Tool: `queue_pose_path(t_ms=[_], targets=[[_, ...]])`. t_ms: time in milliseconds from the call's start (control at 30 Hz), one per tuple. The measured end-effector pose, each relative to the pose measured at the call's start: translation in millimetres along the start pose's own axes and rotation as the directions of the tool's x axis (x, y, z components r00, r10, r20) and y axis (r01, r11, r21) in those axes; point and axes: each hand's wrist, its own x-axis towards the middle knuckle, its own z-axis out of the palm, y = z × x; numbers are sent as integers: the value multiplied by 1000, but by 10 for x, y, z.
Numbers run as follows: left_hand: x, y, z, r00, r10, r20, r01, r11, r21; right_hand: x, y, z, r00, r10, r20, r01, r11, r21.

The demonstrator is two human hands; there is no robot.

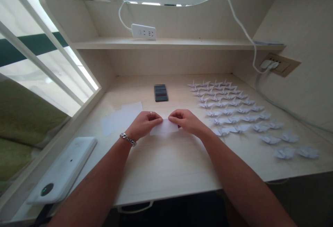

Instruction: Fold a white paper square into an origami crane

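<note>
Centrally on the pale wooden desk [166, 171] lies a small white folded sheet of paper [165, 128], flat on the surface and gripped at both ends. The left hand [145, 124], wearing a silver chain bracelet [128, 139] and a ring [151, 114], has its fingertips curled down and pinched onto the sheet's left edge. The right hand [186, 121] is closed the same way on the right edge, so the two sets of fingertips nearly meet above the fold.

Just left of the left hand, loose flat white sheets [122, 117] overlap one another. Behind the hands, well apart from them, sits a dark rectangular object [161, 92], too blurred to identify. Rows of white folded paper cranes [234, 110] fill the right half of the desk, the nearest one just beside the right wrist. A white slab-shaped device [63, 168] lies by the left rim, angled along it. Bare desk runs from the sheet down to the front edge between the forearms. On the shelf [182, 43] above rests a white power strip [144, 31].
</note>
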Motion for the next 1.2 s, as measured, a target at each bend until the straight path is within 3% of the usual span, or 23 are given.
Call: queue_pose_path(t_ms=[133, 367, 500, 600, 700, 767, 1000, 1200], targets=[[-21, 59, 98, 997, 41, 58, -44, 998, 47, 10, -4, 114, 1000, -25, 12, 26, 994, -105], [-41, 29, -65, 999, -11, 43, 18, 984, -176, -44, -3, -109, 996, 68, -63, -65, 996, 56], [-63, 11, -162, 998, -30, -49, 16, 965, -262, -51, -30, -156, 988, 102, -112, -83, 983, 165], [-81, 32, -122, 988, 130, -82, -148, 950, -276, -32, -7, -112, 987, 132, -88, -97, 941, 323], [-85, 52, -30, 970, 238, -54, -242, 907, -345, -24, 15, -37, 985, 170, 32, -168, 903, 395], [-77, 47, 9, 979, 184, -83, -202, 906, -371, -31, 13, -1, 983, 163, 86, -183, 914, 362], [-48, 19, -23, 994, -16, -110, -25, 930, -366, -61, -29, 40, 992, 79, 103, -112, 923, 368], [-48, 67, 37, 984, -113, -137, 35, 880, -474, -43, -31, 121, 993, 110, 32, -114, 941, 317]])
